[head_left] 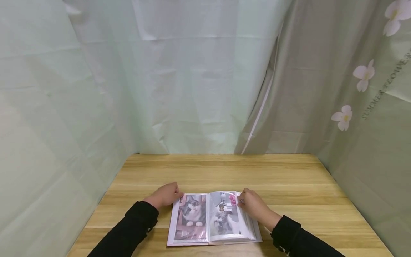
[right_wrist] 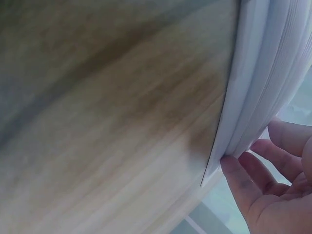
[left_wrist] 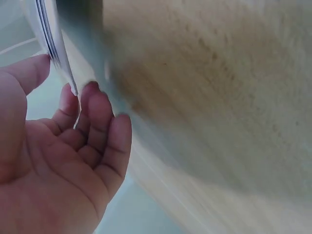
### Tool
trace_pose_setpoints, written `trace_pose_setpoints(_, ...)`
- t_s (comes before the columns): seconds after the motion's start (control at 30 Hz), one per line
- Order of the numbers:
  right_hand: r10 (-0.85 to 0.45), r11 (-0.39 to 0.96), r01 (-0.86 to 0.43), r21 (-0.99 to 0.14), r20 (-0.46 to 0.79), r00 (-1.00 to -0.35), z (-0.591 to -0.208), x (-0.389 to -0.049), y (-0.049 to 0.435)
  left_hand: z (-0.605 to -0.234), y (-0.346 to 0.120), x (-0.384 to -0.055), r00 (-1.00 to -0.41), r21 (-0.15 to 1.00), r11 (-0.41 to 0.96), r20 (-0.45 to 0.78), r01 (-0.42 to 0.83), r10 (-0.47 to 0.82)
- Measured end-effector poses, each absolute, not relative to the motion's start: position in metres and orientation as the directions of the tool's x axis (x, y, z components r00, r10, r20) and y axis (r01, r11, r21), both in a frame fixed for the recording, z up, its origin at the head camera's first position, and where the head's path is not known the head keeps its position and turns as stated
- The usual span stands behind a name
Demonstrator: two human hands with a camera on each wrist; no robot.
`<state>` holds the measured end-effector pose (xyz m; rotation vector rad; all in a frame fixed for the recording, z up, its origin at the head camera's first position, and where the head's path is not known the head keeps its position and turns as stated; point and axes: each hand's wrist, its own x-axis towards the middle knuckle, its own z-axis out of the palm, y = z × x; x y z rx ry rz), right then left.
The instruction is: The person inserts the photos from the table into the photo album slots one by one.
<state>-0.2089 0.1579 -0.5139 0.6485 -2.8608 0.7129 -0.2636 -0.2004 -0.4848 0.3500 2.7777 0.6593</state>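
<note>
A photo album (head_left: 208, 225) lies open on the wooden table, with a cat photo (head_left: 192, 217) on its left page and another cat photo (head_left: 223, 219), with pink flowers at its top, on the right. At the album's upper left edge is my left hand (head_left: 167, 195); the left wrist view shows its thumb on the leaves and fingers behind the edge, pinching it. My right hand (head_left: 253, 205) pinches leaves at the upper right edge. Seen from the right wrist, the stacked page edges (right_wrist: 273, 73) run between thumb and fingers. How many leaves it holds I cannot tell.
The wooden table (head_left: 224, 171) extends behind and to both sides of the album. Pale green curtains (head_left: 192, 89) hang along its back and sides, with white flowers and lettering on the right one. Black sleeves (head_left: 138, 221) cover both forearms.
</note>
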Motion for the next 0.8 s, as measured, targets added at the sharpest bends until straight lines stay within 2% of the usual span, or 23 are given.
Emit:
trace_pose_setpoints(0.4, -0.378, 0.783, -0.443, -0.437, 0.231, -0.897, -0.513, -0.209, 0.160, -0.476, -0.206, -0.263, -0.925, 0.603, 0.764, -0.108, 0.230, 0.364)
trace_pose_setpoints(0.6, -0.362, 0.779, -0.419, -0.466, 0.211, -0.908, -0.512, -0.212, 0.163, -0.463, -0.196, -0.262, -0.947, 0.703, 0.681, -0.033, 0.206, 0.320)
trace_pose_setpoints(0.8, -0.364, 0.778, -0.417, -0.470, 0.203, -0.909, -0.515, -0.213, 0.163, -0.460, -0.185, -0.259, -0.969, 0.727, 0.665, 0.006, 0.173, 0.246)
